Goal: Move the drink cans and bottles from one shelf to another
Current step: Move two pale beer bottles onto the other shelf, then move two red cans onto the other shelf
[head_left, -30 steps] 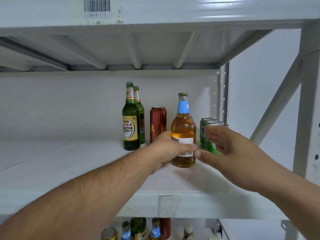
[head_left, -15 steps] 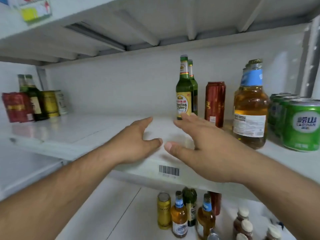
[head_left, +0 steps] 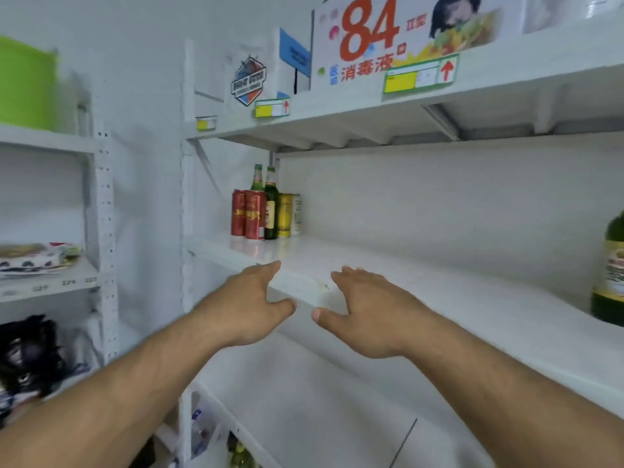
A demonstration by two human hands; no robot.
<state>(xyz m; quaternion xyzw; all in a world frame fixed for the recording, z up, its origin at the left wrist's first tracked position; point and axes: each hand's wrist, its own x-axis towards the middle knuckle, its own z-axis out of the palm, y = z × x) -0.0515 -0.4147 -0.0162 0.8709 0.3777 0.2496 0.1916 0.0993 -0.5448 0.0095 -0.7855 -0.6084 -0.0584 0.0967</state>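
Fingers (head_left: 270, 269) of the left hand (head_left: 250, 305) and of the right hand (head_left: 368, 309) are spread and nearly straight, holding nothing, both hands hovering side by side at the front edge of the white shelf (head_left: 439, 298). At that shelf's far left end stand two red cans (head_left: 248, 214), two green bottles (head_left: 266, 201) and a yellow can (head_left: 284, 216), well apart from the hands. Another green bottle (head_left: 609, 275) stands at the shelf's right end, cut off by the frame.

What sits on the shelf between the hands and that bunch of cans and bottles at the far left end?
Nothing: in the head view only bare white shelf lies between the left hand, right hand and the cans and bottles.
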